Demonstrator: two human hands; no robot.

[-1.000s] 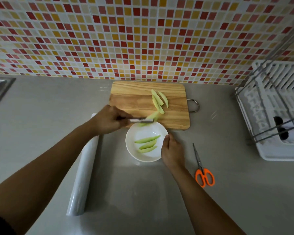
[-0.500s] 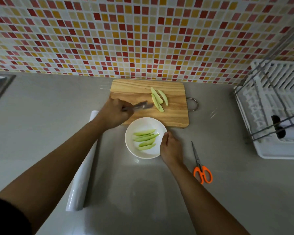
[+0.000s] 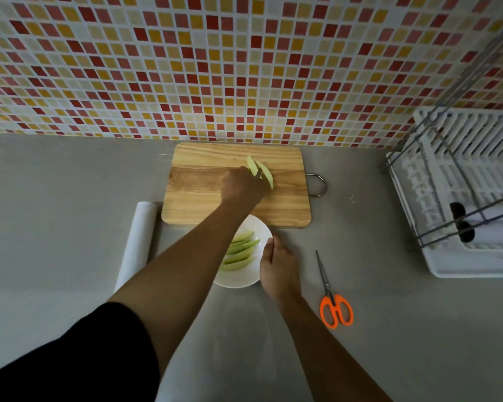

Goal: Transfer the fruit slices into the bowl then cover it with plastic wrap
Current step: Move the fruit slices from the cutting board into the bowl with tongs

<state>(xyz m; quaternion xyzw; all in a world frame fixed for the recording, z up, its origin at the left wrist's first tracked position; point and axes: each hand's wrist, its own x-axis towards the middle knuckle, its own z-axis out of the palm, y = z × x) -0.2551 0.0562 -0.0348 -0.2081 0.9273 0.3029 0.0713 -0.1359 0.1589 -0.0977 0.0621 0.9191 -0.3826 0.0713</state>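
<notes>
A wooden cutting board (image 3: 204, 198) lies against the tiled wall with pale green fruit slices (image 3: 265, 173) on its upper middle. My left hand (image 3: 241, 188) grips metal tongs (image 3: 258, 173) whose tips reach those slices. Just in front of the board sits a white bowl (image 3: 249, 278) holding several green slices (image 3: 240, 250), partly hidden by my left forearm. My right hand (image 3: 278, 268) holds the bowl's right rim. A roll of plastic wrap (image 3: 137, 245) lies to the bowl's left.
Orange-handled scissors (image 3: 333, 300) lie on the grey counter right of the bowl. A white dish rack (image 3: 471, 198) with a metal frame fills the right side. A metal handle (image 3: 318, 185) sticks out from the board's right edge.
My left hand dropped a slice into the bowl, then moved up across the board with the tongs to the remaining slices. My right hand stayed on the bowl.
</notes>
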